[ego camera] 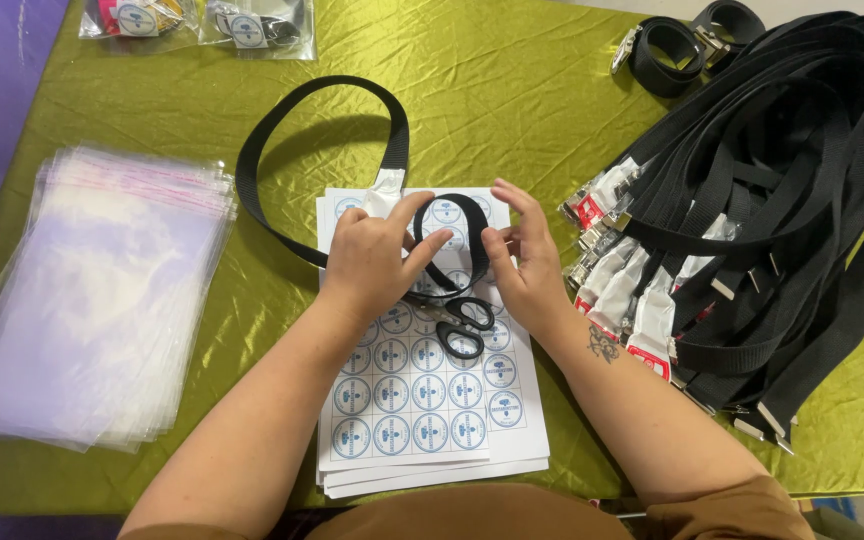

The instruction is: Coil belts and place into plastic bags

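Left hand [377,262]: fingers pinch the black woven webbing belt [282,135], coiling it above the white sticker sheets [422,400].
Right hand [522,265]: fingers steady the coil.
Risk: springy webbing might unroll if pinch loosens.

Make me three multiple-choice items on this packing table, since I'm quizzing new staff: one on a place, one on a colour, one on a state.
1. Where do the scissors lie?
A. On the sticker sheets
B. On the clear bags
C. On the belt pile

2. What colour is the tablecloth?
A. White
B. Yellow-green
C. Red

3. What is the state of the black belt in the hands?
A. Sealed in a bag
B. Cut in two
C. Partly coiled, the rest looped loose on the table

Answers: 1 A, their black handles rest on the round stickers. 2 B, shiny yellow-green cloth covers the table. 3 C, the left hand and right hand hold a small coil while a wide loop trails behind.
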